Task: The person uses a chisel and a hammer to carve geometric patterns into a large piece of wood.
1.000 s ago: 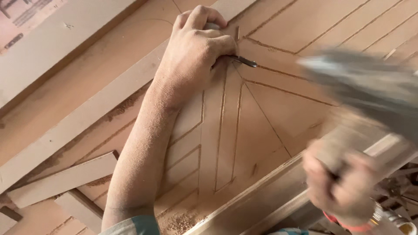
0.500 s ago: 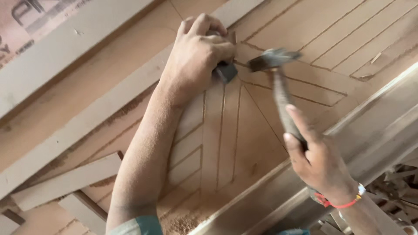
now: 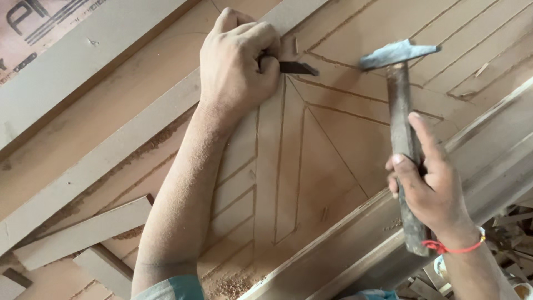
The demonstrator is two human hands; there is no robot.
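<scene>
Left hand point(image 3: 239, 61) fisted round a small dark steel chisel point(image 3: 297, 68), tip on the grooved brown wooden panel point(image 3: 333, 139) near its upper edge; right hand point(image 3: 430, 189) grips a wooden-handled steel hammer point(image 3: 397, 83), raised; strike squarely, keep chisel along groove.

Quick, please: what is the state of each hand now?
Left hand: closed, holding a chisel.
Right hand: closed, holding a hammer.
</scene>
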